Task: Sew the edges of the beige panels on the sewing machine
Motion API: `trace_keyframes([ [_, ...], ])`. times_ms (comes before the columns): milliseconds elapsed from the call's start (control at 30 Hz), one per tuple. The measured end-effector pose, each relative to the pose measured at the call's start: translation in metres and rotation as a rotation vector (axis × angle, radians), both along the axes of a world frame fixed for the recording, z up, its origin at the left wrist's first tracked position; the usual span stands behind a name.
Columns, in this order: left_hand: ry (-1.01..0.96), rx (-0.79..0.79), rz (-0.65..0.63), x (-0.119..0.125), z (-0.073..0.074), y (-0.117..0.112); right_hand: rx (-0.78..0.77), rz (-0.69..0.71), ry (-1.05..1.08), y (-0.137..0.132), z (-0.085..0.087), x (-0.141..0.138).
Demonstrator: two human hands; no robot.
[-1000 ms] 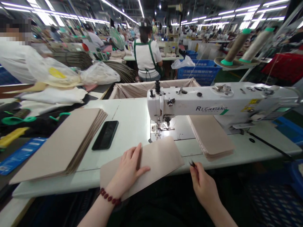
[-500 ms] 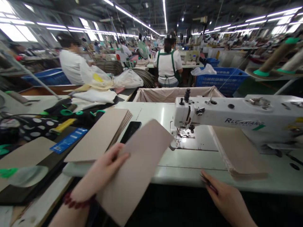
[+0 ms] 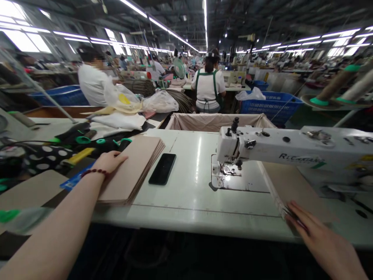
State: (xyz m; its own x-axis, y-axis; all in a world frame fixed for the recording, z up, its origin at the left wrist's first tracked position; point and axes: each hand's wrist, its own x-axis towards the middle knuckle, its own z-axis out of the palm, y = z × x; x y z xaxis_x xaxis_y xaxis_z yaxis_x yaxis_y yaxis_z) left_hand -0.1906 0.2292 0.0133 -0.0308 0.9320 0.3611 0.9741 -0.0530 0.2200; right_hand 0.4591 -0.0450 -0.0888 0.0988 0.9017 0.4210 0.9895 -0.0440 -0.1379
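At the left of the sewing table, my left hand lies on the left edge of a stack of beige panels, its fingers stretched over the top sheet. A red bead bracelet circles that wrist. My right hand is closed around small thread snips with thin metal tips, the grip partly hidden by the fingers. It touches the near end of a second stack of beige panels, which lies partly behind the sewing machine's arm. Between the hands stands the sewing machine, its needle area holding no panel.
A black phone lies beside the left stack. Behind the table is a cloth-lined bin. Thread spools, a blue packet and plastic bags crowd the left. Co-workers sit farther back, near blue crates.
My left hand has moved the single panel left onto the left stack, uncovering the phone. My right hand, with the snips, has shifted right to the other stack.
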Motion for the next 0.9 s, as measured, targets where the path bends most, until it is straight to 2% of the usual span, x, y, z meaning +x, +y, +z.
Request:
trace_keyframes([
  [100, 0.004, -0.093, 0.137, -0.003, -0.005, 0.006, -0.112, 0.024, -0.065, -0.001, 0.003, 0.015],
  [167, -0.001, -0.096, 0.172, 0.005, -0.004, 0.004, -0.106, 0.047, -0.073, -0.003, 0.014, 0.019],
  [267, -0.014, -0.054, 0.127, 0.046, -0.003, -0.016, -0.059, 0.183, -0.042, -0.007, 0.036, -0.005],
  [300, -0.022, -0.038, 0.068, 0.068, -0.005, -0.029, -0.052, 0.257, -0.018, -0.008, 0.042, -0.024],
  [333, -0.048, -0.005, -0.043, 0.095, -0.008, -0.045, -0.068, 0.342, 0.013, -0.009, 0.047, -0.047],
  [400, -0.095, -0.021, -0.410, 0.157, -0.019, -0.083, -0.124, 0.522, 0.070, -0.008, 0.051, -0.104],
  [433, -0.103, -0.061, -0.594, 0.188, -0.028, -0.103, -0.205, 0.640, 0.099, -0.007, 0.051, -0.133],
  [500, -0.045, -0.189, -0.885, 0.243, -0.049, -0.137, -0.326, 0.840, 0.157, -0.002, 0.049, -0.185],
  [533, -0.007, -0.226, -0.998, 0.264, -0.060, -0.149, -0.356, 0.916, 0.198, 0.001, 0.047, -0.203],
  [600, 0.044, -0.261, -1.058, 0.286, -0.078, -0.163, -0.435, 1.039, 0.353, 0.011, 0.045, -0.220],
  [667, 0.075, -0.274, -1.019, 0.285, -0.090, -0.166, -0.495, 1.014, 0.504, 0.027, 0.044, -0.214],
  [733, 0.085, -0.272, -0.952, 0.273, -0.093, -0.161, -0.478, 0.837, 0.526, 0.047, 0.041, -0.192],
  [800, 0.088, -0.261, -0.905, 0.259, -0.091, -0.154, -0.397, 0.649, 0.409, 0.068, 0.033, -0.170],
  [900, 0.100, -0.256, -0.866, 0.252, -0.088, -0.145, -0.312, 0.531, 0.211, 0.090, 0.017, -0.150],
])
